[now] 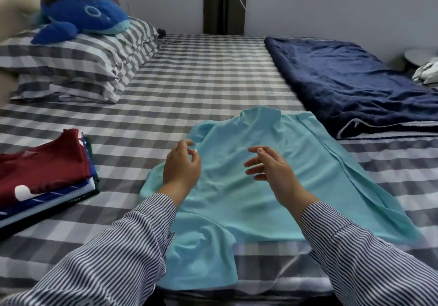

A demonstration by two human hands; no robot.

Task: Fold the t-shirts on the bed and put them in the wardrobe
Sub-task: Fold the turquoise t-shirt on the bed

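A light blue t-shirt (237,187) lies spread on the checked bed (201,68), collar end away from me, right side folded inward along a long crease. My left hand (181,167) hovers over the shirt's left shoulder with fingers loosely curled, thumb and forefinger close together, and no fabric lifted. My right hand (267,163) hovers above the shirt's chest with fingers relaxed and slightly spread, holding nothing. To the left lies a stack of folded t-shirts (42,170) with a dark red one on top.
Two checked pillows (71,68) with a blue whale plush (80,18) lie at the far left. A navy blanket (355,85) covers the right side of the bed. White cloth (426,71) sits at the far right edge. The mattress edge is just below the shirt's hem.
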